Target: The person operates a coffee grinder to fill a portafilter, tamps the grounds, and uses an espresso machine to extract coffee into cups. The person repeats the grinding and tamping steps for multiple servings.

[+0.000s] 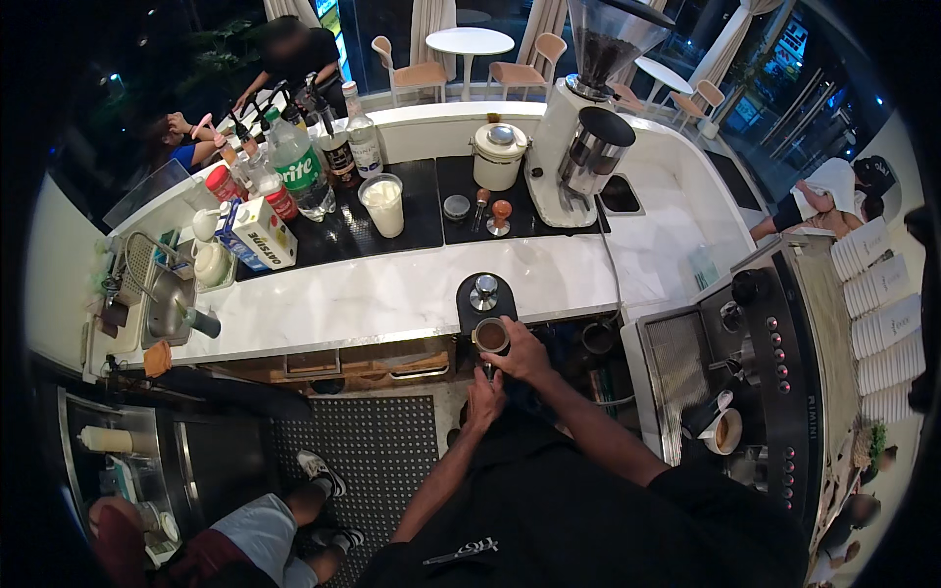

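Note:
Just off the counter's front edge, a portafilter (491, 323) holds brown ground coffee (492, 338) in its basket. My left hand (485, 400) is closed around its handle, most of which the fingers hide. Against the basket's rim, my right hand (523, 353) curls its fingers and thumb. Right behind the basket, a metal tamper (484, 288) stands on a black tamping mat (503, 312) that hangs over the counter edge. Whether the portafilter rests on the mat's edge, I cannot tell.
At right stands an espresso machine (783, 419) with a cup of coffee (726, 432) on it. Behind the counter (353, 301) are a coffee grinder (562, 169), a plastic cup (384, 209), an Oatside carton (257, 234) and bottles. A person (242, 540) is close behind at lower left.

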Demonstrator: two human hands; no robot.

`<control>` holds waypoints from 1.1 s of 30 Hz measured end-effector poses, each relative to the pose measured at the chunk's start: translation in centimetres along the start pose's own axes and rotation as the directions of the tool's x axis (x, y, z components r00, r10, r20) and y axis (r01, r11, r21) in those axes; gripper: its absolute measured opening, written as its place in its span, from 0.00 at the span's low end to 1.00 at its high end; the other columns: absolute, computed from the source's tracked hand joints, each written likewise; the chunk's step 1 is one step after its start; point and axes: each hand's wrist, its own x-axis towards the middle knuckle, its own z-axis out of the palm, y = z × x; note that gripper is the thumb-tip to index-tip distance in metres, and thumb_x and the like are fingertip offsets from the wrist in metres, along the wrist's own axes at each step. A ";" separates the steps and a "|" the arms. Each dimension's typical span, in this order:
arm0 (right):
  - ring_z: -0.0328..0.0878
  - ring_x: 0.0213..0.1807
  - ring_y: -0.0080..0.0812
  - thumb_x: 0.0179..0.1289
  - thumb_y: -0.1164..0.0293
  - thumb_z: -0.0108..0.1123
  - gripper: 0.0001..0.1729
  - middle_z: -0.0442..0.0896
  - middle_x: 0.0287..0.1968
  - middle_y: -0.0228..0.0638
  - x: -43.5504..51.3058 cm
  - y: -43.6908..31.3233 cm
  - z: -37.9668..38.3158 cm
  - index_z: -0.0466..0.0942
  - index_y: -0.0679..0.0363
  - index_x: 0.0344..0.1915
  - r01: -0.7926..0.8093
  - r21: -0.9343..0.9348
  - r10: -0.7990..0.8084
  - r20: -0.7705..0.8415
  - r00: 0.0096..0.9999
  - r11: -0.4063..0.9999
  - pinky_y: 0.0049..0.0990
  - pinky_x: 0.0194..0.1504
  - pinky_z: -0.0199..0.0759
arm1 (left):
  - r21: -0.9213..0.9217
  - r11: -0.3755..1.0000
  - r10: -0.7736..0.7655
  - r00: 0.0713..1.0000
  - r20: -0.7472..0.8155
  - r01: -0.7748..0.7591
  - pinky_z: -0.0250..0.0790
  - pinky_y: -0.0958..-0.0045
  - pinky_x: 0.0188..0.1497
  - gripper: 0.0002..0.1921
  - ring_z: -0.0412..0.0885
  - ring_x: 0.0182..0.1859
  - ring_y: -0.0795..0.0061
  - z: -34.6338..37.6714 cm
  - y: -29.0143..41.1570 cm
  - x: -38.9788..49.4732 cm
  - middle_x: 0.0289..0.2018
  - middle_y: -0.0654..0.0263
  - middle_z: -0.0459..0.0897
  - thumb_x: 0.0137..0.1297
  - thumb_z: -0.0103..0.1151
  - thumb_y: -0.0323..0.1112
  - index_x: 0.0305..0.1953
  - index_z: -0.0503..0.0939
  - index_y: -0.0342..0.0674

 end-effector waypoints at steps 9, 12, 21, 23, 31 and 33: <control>0.80 0.51 0.50 0.49 0.43 0.72 0.48 0.78 0.49 0.43 0.5 -0.7 -0.8 0.67 0.52 0.65 -0.043 -0.029 0.043 0.009 0.999 0.999 0.45 0.48 0.78 | -0.170 0.976 -0.117 0.988 0.105 0.133 0.74 0.47 0.41 0.36 0.85 0.39 0.43 0.4 0.9 0.5 0.38 0.38 0.83 0.73 0.47 0.54 0.65 0.60 0.22; 0.81 0.51 0.50 0.48 0.42 0.73 0.49 0.78 0.51 0.43 0.5 -0.5 -0.5 0.66 0.53 0.65 0.042 -0.010 -0.043 -0.052 0.998 0.999 0.45 0.48 0.78 | -0.158 0.983 -0.090 0.995 0.047 0.096 0.75 0.53 0.34 0.35 0.85 0.32 0.50 -0.2 2.0 -0.1 0.38 0.40 0.83 0.74 0.47 0.53 0.64 0.60 0.22; 0.78 0.55 0.47 0.48 0.43 0.73 0.49 0.78 0.53 0.46 0.8 0.3 0.0 0.67 0.59 0.64 0.020 0.020 -0.018 -0.068 0.998 1.000 0.42 0.53 0.76 | -0.023 0.990 -0.137 0.991 0.014 0.137 0.70 0.45 0.50 0.30 0.80 0.49 0.35 -1.7 4.2 -1.0 0.43 0.33 0.81 0.73 0.50 0.50 0.58 0.66 0.25; 0.78 0.56 0.49 0.48 0.41 0.72 0.50 0.77 0.55 0.47 0.8 0.3 -0.1 0.66 0.56 0.65 0.021 0.034 -0.019 -0.055 0.998 0.999 0.44 0.52 0.77 | 0.030 0.994 -0.102 0.995 -0.006 0.102 0.70 0.44 0.49 0.28 0.79 0.48 0.34 -1.5 3.8 -1.0 0.42 0.31 0.80 0.73 0.50 0.49 0.57 0.66 0.25; 0.81 0.49 0.51 0.49 0.41 0.70 0.45 0.80 0.48 0.47 0.8 -0.3 -0.9 0.68 0.52 0.62 0.060 0.046 -0.060 -0.016 0.998 0.997 0.46 0.47 0.78 | 0.010 1.000 0.007 0.999 -0.044 -0.006 0.68 0.39 0.42 0.25 0.77 0.44 0.26 -0.3 1.0 -0.3 0.38 0.29 0.79 0.73 0.48 0.48 0.54 0.65 0.27; 0.82 0.48 0.51 0.50 0.41 0.70 0.45 0.81 0.46 0.46 0.9 -0.6 -1.1 0.68 0.51 0.62 0.027 0.007 -0.027 0.032 0.999 1.000 0.47 0.46 0.78 | 0.004 1.000 0.013 0.999 -0.048 -0.013 0.66 0.37 0.43 0.26 0.76 0.44 0.25 0.0 0.4 -0.1 0.37 0.28 0.79 0.73 0.47 0.50 0.54 0.65 0.28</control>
